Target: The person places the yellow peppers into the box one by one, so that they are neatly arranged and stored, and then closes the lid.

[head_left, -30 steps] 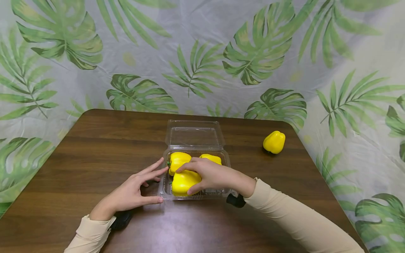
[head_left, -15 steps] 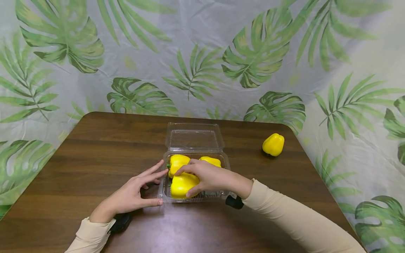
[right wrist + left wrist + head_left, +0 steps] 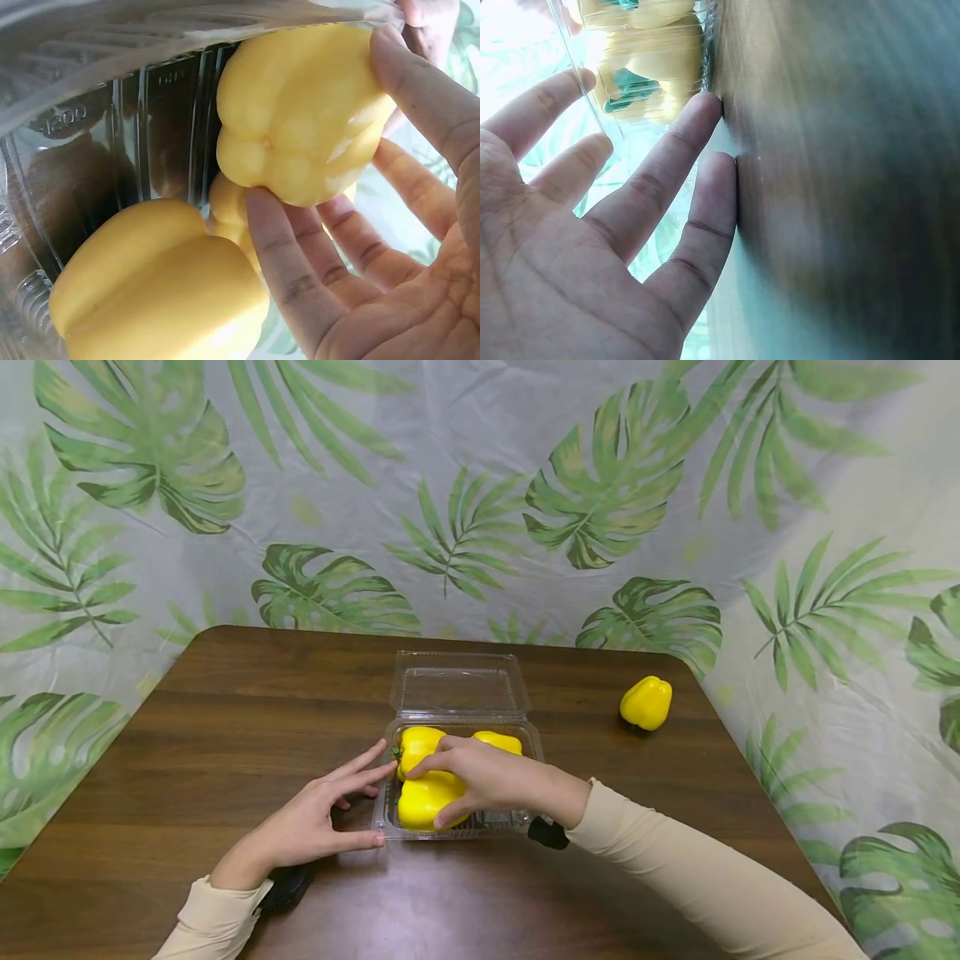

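A clear plastic clamshell container (image 3: 388,820) lies with its lid (image 3: 461,692) folded back. Three yellow bell peppers are inside. My right hand (image 3: 498,781) grips the front-left bell pepper (image 3: 427,802); in the right wrist view thumb and fingers stand around this pepper (image 3: 300,112). Behind it is another bell pepper (image 3: 422,745), its green stem facing left. The third bell pepper (image 3: 498,742) sits at the back right, partly hidden by my right hand. My left hand (image 3: 318,814) spreads its fingers at the container's left side, thumb at the front-left corner; some fingertips (image 3: 718,169) rest on the table.
One more yellow bell pepper (image 3: 647,703) stands on the brown wooden table (image 3: 262,710) at the far right. A leaf-patterned cloth (image 3: 465,510) hangs behind the table's back edge. The front-right part of the container shows its bare ribbed floor (image 3: 82,172).
My right hand has moved slightly left with the front-left pepper, bringing it nearer the container's left wall. The left hand stays in place. The head view has tilted a little.
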Available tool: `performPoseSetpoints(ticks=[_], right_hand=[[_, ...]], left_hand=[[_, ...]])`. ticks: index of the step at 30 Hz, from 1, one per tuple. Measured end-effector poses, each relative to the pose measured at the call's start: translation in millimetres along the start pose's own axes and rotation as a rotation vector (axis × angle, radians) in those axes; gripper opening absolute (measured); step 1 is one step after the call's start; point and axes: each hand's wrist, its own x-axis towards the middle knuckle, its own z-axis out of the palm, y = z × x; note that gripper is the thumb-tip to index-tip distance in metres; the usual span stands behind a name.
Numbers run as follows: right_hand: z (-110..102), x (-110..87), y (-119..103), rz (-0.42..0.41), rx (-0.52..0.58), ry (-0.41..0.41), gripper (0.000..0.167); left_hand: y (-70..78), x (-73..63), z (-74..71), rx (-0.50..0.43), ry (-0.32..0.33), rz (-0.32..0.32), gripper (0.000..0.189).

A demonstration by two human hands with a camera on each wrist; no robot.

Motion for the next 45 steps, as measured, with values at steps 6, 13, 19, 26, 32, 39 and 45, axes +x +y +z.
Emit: performPoseSetpoints(ticks=[6,13,19,26,32,39,45], right_hand=[[-3,0.3,-1,0.007,-0.019,-0.032,0.07],[-8,-5.5,3,-0.013,0.02,-0.038,0.07],[-12,-12.0,7,0.001,0.046,-0.03,0.064],[-9,-14.6,11,-0.018,0.029,-0.009,0.058],[-9,-11.8,10,-0.009,0.039,-0.008,0.059],[-12,-10.1,13,-0.01,0.036,-0.034,0.059],[-24,-19.0,19,0.006,0.097,-0.036,0.061]], left_hand=[[-0.6,-0.4,-0.7,0.005,-0.005,-0.004,0.087],[-0.2,0.5,-0.9,0.004,-0.006,-0.002,0.087],[-1.3,0.1,-1.1,-0.002,-0.01,-0.005,0.087],[-1.0,-0.5,-1.0,0.007,-0.014,-0.015,0.087],[-1.8,-3.7,-0.3,0.008,-0.013,-0.035,0.086],[-1.8,-2.7,-0.3,0.003,-0.011,-0.036,0.087],[-0.6,0.0,-1.9,-0.002,-0.016,-0.026,0.087]])
